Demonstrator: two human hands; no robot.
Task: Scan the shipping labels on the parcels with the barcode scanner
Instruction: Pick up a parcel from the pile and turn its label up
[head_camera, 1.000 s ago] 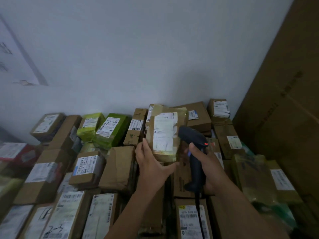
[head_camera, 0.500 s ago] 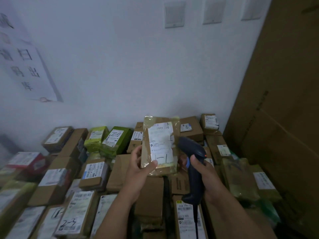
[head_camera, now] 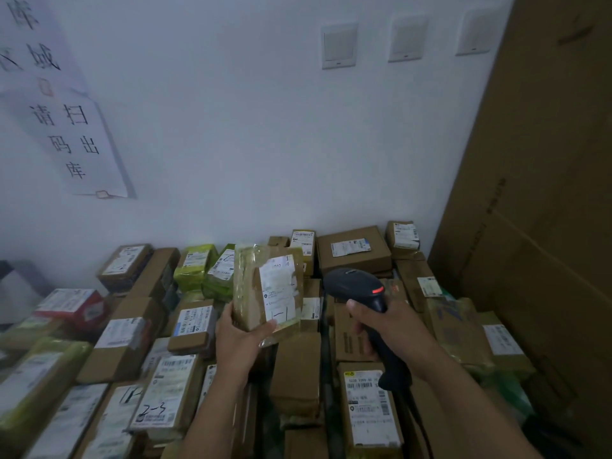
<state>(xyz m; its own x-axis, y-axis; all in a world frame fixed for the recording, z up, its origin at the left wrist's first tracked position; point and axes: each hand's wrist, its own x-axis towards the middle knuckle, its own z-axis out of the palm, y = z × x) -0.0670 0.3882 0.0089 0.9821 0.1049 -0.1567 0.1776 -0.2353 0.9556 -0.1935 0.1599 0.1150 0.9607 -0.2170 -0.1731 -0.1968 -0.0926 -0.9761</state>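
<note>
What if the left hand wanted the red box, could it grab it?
Probably not right now: the left hand holds a parcel, and the red box sits far off left. Nothing covers it, so with the parcel put down it likely could.

Glossy plastic-wrapped parcel (head_camera: 265,289) with matt paper label (head_camera: 280,289), matt black plastic scanner (head_camera: 356,284), brown cardboard boxes (head_camera: 352,248)

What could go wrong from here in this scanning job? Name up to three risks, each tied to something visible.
1. The left hand grips the raised parcel only by its lower end, so it might slip.
2. The scanner in the right hand works above many other labelled boxes, so it might read a neighbouring label instead.
</note>
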